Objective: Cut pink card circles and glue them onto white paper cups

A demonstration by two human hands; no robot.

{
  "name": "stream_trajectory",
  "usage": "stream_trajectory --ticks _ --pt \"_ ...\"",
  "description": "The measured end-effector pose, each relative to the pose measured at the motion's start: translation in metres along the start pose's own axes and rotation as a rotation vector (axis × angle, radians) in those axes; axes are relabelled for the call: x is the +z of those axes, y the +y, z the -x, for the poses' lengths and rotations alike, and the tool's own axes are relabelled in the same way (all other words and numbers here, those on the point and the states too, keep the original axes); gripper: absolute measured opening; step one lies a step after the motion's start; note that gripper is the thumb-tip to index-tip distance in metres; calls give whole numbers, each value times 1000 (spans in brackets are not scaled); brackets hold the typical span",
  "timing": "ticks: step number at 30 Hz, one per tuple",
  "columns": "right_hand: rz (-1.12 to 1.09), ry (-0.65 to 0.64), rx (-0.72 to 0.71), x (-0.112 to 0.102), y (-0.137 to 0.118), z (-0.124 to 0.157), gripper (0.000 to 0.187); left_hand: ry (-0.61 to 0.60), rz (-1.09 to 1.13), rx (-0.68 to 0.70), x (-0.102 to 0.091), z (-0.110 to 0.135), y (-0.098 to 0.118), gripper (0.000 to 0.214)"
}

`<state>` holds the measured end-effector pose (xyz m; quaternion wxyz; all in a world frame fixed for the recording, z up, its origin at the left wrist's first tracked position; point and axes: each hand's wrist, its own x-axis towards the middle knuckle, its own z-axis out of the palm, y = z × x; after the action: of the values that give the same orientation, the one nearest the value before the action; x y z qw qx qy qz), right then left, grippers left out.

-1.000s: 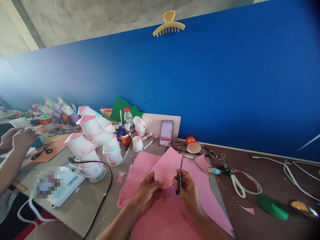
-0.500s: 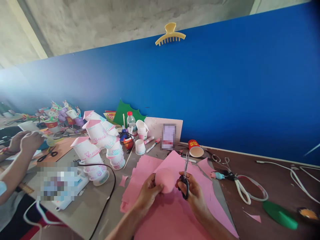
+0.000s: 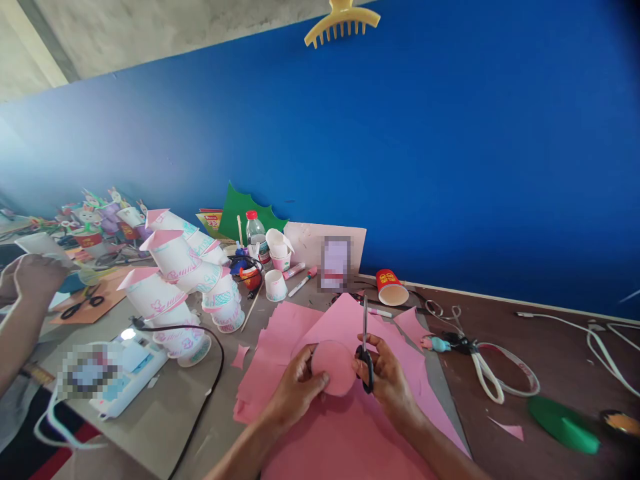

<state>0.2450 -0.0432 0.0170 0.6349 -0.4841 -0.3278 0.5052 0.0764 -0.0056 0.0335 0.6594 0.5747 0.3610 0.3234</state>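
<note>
Pink paper, cut to a round: this pink disc [image 3: 334, 368] is btwn both hands, just above the pink sheets [image 3: 280, 333]. Judging by its outline, cutting-out looks mostly done, near enough round all the way; the L edge is partly behind fingers, so can't confirm that bit. Any trimming left? Poss. some, can't tell from this view. Off to L of the grip, stacked cups [image 3: 173, 263] already have pink tops on; a white cup [image 3: 275, 285] beyond the grip, a bit L, has none.

Grip: L hand [image 3: 300, 383] is pinched tight on the disc's L side, thumb on the near face, other fingers behind, no gap bar the paper itself. R hand [image 3: 384, 373] is closed round the handles of the scissors [image 3: 367, 363], fingers at the dark loops. Blades point up & away, look together or nearly so, prob. not biting paper rn. Scissors are just R of the disc; R fingertips v. close to its edge, touching or not is unclear.

Around: small offcut [image 3: 240, 355] L of L hand, narrow scrap [image 3: 510, 430] well R of R hand, near a green piece [image 3: 563, 423]. Red cup [image 3: 391, 288] lies tipped beyond R hand. Far L, co-worker's hands [image 3: 37, 277], what they hold can't be made out
</note>
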Motion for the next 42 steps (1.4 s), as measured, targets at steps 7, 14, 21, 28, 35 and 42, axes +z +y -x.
stream_trajectory --ticks 7,14,21,28,35,42 --pt "-36 147 -111 6 2 4 51 -64 236 7 1 2 2 50" --pt "35 77 -156 11 11 8 46 -44 383 -72 7 -1 3 39" --pt "146 -73 -155 -2 4 10 40 159 254 -23 1 -5 -2 32" --pt "297 -195 -31 -8 -1 15 42 216 224 3 0 -3 7 28" --pt "354 -230 37 3 3 21 43 227 324 6 0 -4 8 27" --pt "409 -323 53 5 6 26 37 233 295 9 3 -5 2 23"
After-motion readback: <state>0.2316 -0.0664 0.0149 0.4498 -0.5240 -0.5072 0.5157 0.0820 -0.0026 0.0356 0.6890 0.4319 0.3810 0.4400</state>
